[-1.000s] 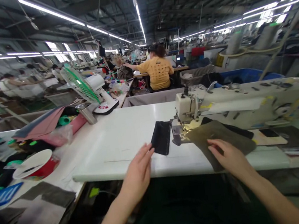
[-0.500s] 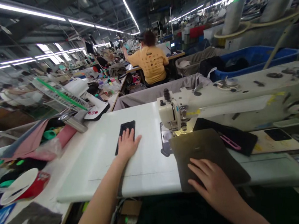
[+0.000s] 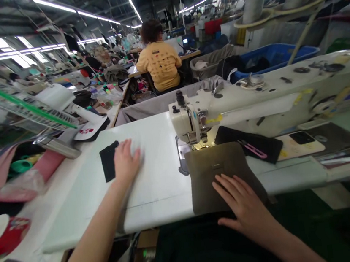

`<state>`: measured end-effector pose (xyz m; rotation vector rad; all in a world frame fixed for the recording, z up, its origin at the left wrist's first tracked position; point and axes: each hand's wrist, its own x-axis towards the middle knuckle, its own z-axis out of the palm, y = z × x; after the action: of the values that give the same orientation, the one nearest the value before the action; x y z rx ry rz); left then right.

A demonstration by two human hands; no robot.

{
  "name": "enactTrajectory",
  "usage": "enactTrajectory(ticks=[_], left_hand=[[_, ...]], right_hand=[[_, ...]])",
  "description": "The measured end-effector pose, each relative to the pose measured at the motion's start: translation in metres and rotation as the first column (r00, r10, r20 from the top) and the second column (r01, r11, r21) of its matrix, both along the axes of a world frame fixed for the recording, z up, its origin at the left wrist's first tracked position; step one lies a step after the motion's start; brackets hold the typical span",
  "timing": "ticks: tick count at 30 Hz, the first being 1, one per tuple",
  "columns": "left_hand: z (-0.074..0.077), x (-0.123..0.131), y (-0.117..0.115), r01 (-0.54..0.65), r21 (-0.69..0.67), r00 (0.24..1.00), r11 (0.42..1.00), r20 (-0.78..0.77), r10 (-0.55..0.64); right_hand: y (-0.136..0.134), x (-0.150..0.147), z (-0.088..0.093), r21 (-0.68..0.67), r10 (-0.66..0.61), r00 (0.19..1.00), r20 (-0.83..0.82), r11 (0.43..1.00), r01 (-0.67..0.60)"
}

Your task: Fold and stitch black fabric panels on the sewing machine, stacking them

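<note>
Looking over the white table (image 3: 158, 163), we see a hard, smooth top with a soft sheen. On its right stands the sewing machine (image 3: 271, 87), a long cream metal body with rounded edges. In front of its needle lies our olive sheet (image 3: 202, 187), matte and pliable, roughly square with gently curved sides. It sits under the fingers of our right hand (image 3: 243, 203), reaching past them to the left and up towards the needle; those fingers are spread loosely and grasp nothing. Beside its upper right edge is a long black piece (image 3: 271, 149), dull and flat. Our left hand (image 3: 126, 164), slightly blurred, has its fingers extended and released at the right edge of the small black piece (image 3: 108, 162), a flat oblong well left of the machine. We cannot tell whether the fingertips press on it. To the far right rests a dark, glossy phone (image 3: 302, 137). A slim pink tool (image 3: 255, 150) lies across the long black piece, and a short slit (image 3: 218, 165) marks the olive sheet.
</note>
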<state>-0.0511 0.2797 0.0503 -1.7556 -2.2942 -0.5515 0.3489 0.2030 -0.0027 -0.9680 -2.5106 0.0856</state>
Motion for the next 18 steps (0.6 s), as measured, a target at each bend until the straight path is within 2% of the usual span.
enactTrajectory(ticks=[1,2,3,4,5,6,7,9,11,15,18], left_hand=[[0.003,0.028,-0.01,0.169,-0.002,0.983,0.986,0.079,-0.168],[0.005,0.056,-0.022,0.382,-0.035,0.916,0.924,0.149,-0.373],[0.007,0.082,-0.036,0.605,-0.099,0.791,0.79,0.189,-0.582],[0.008,0.105,-0.051,0.765,-0.173,0.644,0.62,0.199,-0.739],[0.008,0.123,-0.066,0.826,-0.233,0.558,0.514,0.202,-0.805],[0.007,0.136,-0.081,0.84,-0.273,0.527,0.469,0.207,-0.824],[0.005,0.144,-0.093,0.838,-0.31,0.519,0.449,0.2,-0.831],[-0.002,0.145,-0.112,0.804,-0.357,0.554,0.476,0.16,-0.817],[-0.01,0.135,-0.124,0.771,-0.389,0.577,0.504,0.091,-0.812],[-0.023,0.113,-0.135,0.724,-0.381,0.599,0.576,-0.067,-0.798],[-0.031,0.104,-0.139,0.726,-0.312,0.6,0.613,-0.147,-0.786]], right_hand=[[-0.004,-0.009,-0.001,-0.013,-0.015,1.0,0.005,1.0,0.015],[-0.009,-0.018,-0.001,-0.027,-0.025,1.0,0.002,0.999,0.025],[-0.013,-0.027,-0.001,-0.042,-0.025,1.0,-0.006,0.999,0.025],[-0.017,-0.034,-0.001,-0.058,-0.018,1.0,-0.018,0.998,0.017],[-0.02,-0.039,0.0,-0.075,-0.003,1.0,-0.03,0.997,0.001],[-0.022,-0.041,0.001,-0.09,0.019,0.999,-0.038,0.996,-0.023],[-0.023,-0.04,0.002,-0.1,0.043,0.998,-0.037,0.994,-0.047],[-0.023,-0.03,0.002,-0.093,0.087,0.996,-0.007,0.992,-0.087],[-0.019,-0.011,-0.001,-0.054,0.101,0.994,0.042,0.994,-0.098],[-0.009,0.022,-0.011,0.063,0.053,0.993,0.109,0.996,-0.061],[-0.002,0.029,-0.014,0.125,0.069,0.99,0.127,0.989,-0.085]])
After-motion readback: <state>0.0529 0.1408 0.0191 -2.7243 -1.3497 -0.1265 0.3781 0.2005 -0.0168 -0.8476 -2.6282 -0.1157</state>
